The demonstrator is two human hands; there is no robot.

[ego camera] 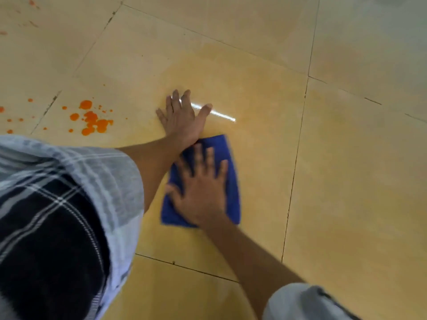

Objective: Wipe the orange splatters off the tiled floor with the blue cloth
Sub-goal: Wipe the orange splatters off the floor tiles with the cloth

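Note:
A folded blue cloth (232, 181) lies flat on the beige tiled floor (346, 181) in the middle of the view. My right hand (203, 190) presses on it with straight, spread fingers and looks motion-blurred. My left hand (182, 117) rests flat on the floor just beyond the cloth, fingers spread. A cluster of orange splatters (92, 120) sits on the tile to the left of my left hand. Fainter orange specks (32, 3) show at the far top left. The tile around the cloth has a faint orange smear (231, 77).
My plaid-clothed body (57, 215) fills the lower left, and a sleeve (305, 303) shows at the bottom right. Dark grout lines (298, 158) cross the floor. A bright light reflection (221, 114) streaks the tile by my left hand.

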